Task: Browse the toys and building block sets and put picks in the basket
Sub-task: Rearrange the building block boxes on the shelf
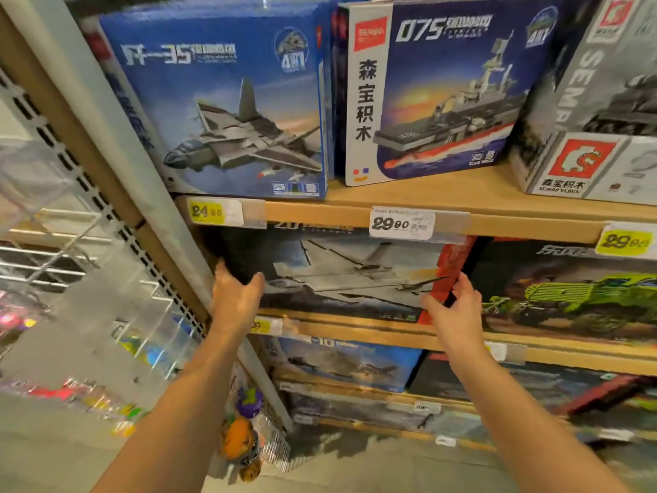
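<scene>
Both hands reaching at the dark jet box on the middle shelf.

The left hand (236,297) is spreading open, fingers relaxed, at the left edge of the flat cardboard jet box (341,275); the right hand (453,306) is pinching its red right edge. The box is sitting upright under a wooden shelf board (480,193), beside a glossy green truck box (569,293). Above are standing a blue fighter box (227,101) and a warship box (437,87). Low down, a wire basket (273,446) is holding rounded colourful toys.
</scene>
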